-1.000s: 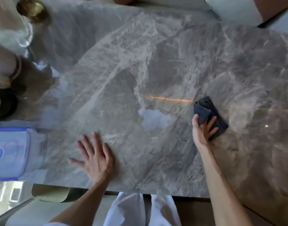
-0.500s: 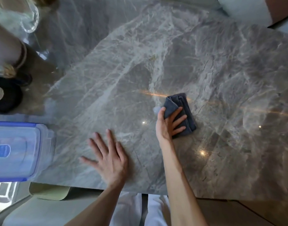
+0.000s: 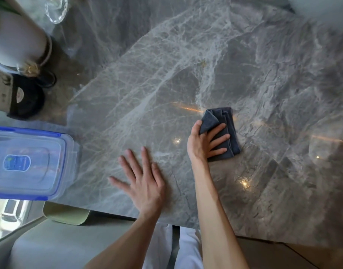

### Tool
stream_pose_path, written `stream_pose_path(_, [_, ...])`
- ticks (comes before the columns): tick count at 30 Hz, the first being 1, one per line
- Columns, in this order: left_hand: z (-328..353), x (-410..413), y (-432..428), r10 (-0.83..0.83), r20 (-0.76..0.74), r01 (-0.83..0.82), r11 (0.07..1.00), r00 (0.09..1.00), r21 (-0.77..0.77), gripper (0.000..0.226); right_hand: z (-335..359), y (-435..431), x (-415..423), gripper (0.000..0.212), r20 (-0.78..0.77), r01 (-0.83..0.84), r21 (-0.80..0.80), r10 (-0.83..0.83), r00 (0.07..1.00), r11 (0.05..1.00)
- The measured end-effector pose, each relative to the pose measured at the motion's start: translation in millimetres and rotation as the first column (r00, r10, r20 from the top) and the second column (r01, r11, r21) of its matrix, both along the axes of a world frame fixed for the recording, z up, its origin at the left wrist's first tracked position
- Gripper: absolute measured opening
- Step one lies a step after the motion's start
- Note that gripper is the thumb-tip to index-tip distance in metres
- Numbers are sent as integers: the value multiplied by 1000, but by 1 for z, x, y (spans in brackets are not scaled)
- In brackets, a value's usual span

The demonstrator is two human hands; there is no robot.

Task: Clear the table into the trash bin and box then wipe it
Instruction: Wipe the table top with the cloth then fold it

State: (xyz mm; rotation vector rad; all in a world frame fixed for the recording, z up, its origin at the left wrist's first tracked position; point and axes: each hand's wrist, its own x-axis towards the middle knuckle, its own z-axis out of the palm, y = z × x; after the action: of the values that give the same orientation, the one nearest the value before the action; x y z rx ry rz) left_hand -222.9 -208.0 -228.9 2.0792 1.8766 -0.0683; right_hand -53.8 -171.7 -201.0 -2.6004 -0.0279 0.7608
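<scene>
Soft blue-grey cloth (image 3: pixel 228 118), folded thick, lies on the marble table (image 3: pixel 263 74) toward its near edge. Our right hand (image 3: pixel 203 144) presses it down with spread fingers, thumb against a raised fold. Light and limp, we judge: broad palm pressure suits. Our left hand (image 3: pixel 145 183) rests flat, holding nothing.

Cloth (image 3: pixel 228 123) partly hidden beneath the fingers (image 3: pixel 219 139) of the right hand (image 3: pixel 199 147); plastic box (image 3: pixel 29 162), well left of the left hand (image 3: pixel 145 183) fingertips (image 3: pixel 144 152), cut off by the frame edge, its lid label (image 3: pixel 17 162) too blurred to read; glass (image 3: pixel 56 11), far beyond those fingertips, cropped at the top.
</scene>
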Motion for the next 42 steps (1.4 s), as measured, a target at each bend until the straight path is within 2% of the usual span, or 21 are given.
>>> stream_pose_path(6, [-3, 0, -1, 8, 13, -9, 1000, 1000, 8, 55, 2, 9, -8, 73, -19, -55, -80, 54, 998, 995])
stream_pose_path(12, [-3, 0, 0, 0, 0, 0, 1000, 1000, 6, 56, 8, 14, -19, 93, 17, -154, -131, 157, 987, 979])
stream_pose_path(17, [-3, 0, 0, 6, -1, -6, 1000, 1000, -3, 57, 4, 5, -19, 74, 281, -168, -188, 217, 935, 968])
stream_pose_path(23, [-1, 2, 0, 12, -8, -12, 1000, 1000, -13, 57, -17, 3, -5, 69, 313, -170, -261, 250, 916, 950])
stream_pose_path(25, [1, 2, 0, 8, 1, -8, 1000, 1000, -27, 57, -21, 3, -7, 66, 373, -247, -272, 339, 864, 930])
stream_pose_path(29, [2, 3, 0, 9, 8, -8, 999, 1000, -39, 56, -28, -32, -14, 61, 493, -505, -294, 581, 647, 811])
stream_pose_path(31, [2, 2, 0, 4, -13, -5, 999, 1000, -32, 57, -30, -61, -11, 62, 501, -555, -327, 638, 585, 765])
stream_pose_path(33, [2, 2, 2, 12, -30, -14, 999, 999, -41, 57, -31, -87, 7, 62, 478, -515, -367, 632, 610, 775])
stream_pose_path(35, [2, 2, 0, 16, -24, -17, 999, 1000, -38, 57, -27, -95, 38, 61, 438, -414, -380, 555, 707, 827])
stream_pose_path(38, [0, 2, 1, 22, -24, -23, 1000, 999, -21, 56, -24, -54, 86, 65, 398, -226, -309, 342, 851, 924])
stream_pose_path(40, [-1, 2, 0, 25, -34, -26, 1000, 999, -13, 56, -24, -9, 89, 66, 415, -253, -267, 348, 841, 930])
stream_pose_path(42, [-1, 3, 0, 15, -53, -16, 1000, 998, -16, 56, -26, 17, 63, 62, 465, -409, -258, 484, 741, 875])
